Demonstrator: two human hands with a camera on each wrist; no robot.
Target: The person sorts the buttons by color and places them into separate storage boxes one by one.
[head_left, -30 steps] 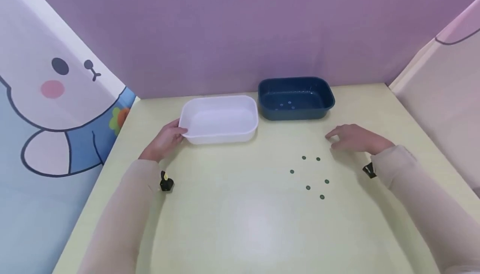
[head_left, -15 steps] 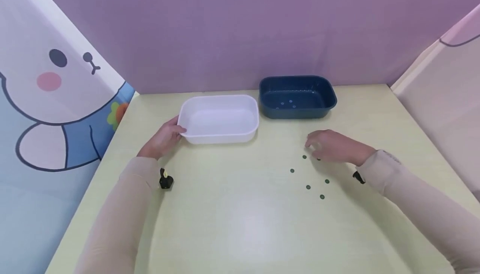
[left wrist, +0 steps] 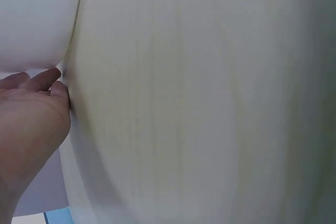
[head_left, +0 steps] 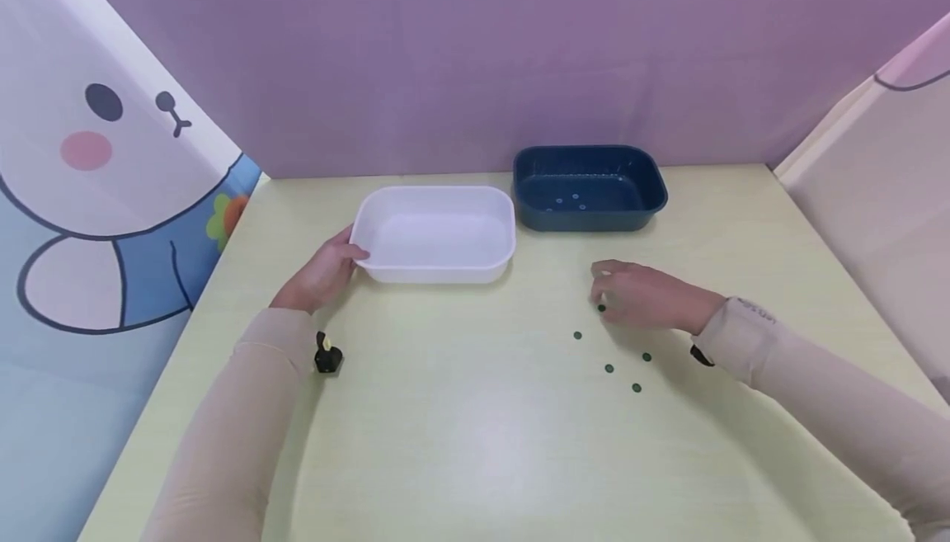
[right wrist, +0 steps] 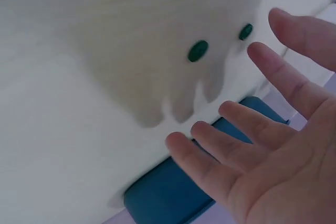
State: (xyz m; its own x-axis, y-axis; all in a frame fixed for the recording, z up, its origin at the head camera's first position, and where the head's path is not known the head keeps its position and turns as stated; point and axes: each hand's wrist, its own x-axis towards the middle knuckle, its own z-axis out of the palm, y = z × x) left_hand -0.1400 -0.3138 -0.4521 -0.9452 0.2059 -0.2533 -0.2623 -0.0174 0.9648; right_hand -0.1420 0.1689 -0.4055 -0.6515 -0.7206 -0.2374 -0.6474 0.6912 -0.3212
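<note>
My left hand [head_left: 321, 276] holds the near left corner of a white plastic basin [head_left: 434, 272], the thumb over its rim. In the left wrist view, the curled fingers [left wrist: 46, 78] are at the basin's wall [left wrist: 37, 24]. My right hand [head_left: 653, 296] hovers over the table among several small green buttons, fingers spread and holding nothing. One button [head_left: 602, 308] shows right at its fingertips; others, such as this button [head_left: 577, 335], lie nearer me. In the right wrist view a green button [right wrist: 198, 51] and a second button [right wrist: 245, 31] lie below the thumb and index finger.
A dark blue basin [head_left: 594, 221] stands at the back, just right of the white one, with several small discs on its floor. Purple cloth [head_left: 460, 63] hangs behind the table [head_left: 445, 410]; printed cloth [head_left: 96, 204] borders the left side.
My right hand has moved left and slightly toward me, over the upper buttons, hiding one of them. The left hand stays on the white basin.
</note>
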